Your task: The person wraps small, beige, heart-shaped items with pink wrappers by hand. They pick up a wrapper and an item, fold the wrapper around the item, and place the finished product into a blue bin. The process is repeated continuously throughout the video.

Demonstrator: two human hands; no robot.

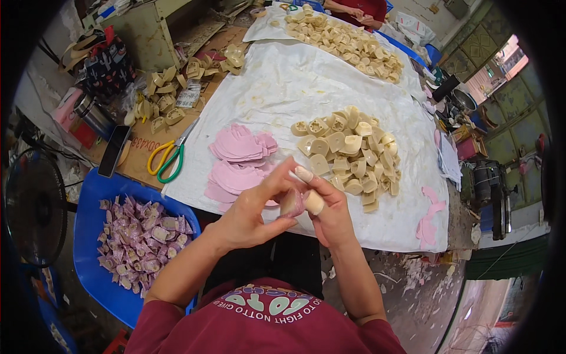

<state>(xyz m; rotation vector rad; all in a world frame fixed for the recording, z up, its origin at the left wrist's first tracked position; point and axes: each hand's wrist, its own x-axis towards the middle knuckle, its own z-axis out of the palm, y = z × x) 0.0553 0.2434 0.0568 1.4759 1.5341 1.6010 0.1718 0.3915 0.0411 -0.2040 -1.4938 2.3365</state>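
Observation:
Both hands meet in front of my chest around a small heel-shaped block with a pink cover (292, 203). My left hand (250, 209) curls round its left side, thumb below and fingers above. My right hand (333, 218) grips it from the right, with pale coverings on its thumb and a fingertip. Fingers hide part of the block. Just beyond the left hand lie stacked pink cut pieces (239, 174), curved and flat. A heap of bare beige heel-shaped blocks (359, 153) sits past the right hand.
White sheeting (259, 88) covers the table. Scissors (171, 156) and a phone (115, 150) lie left, above a blue tub (88, 218) of pink-covered blocks (141, 239). Pink strips (430, 218) lie right. Another person (365, 15) sits behind a far heap of blocks (354, 47).

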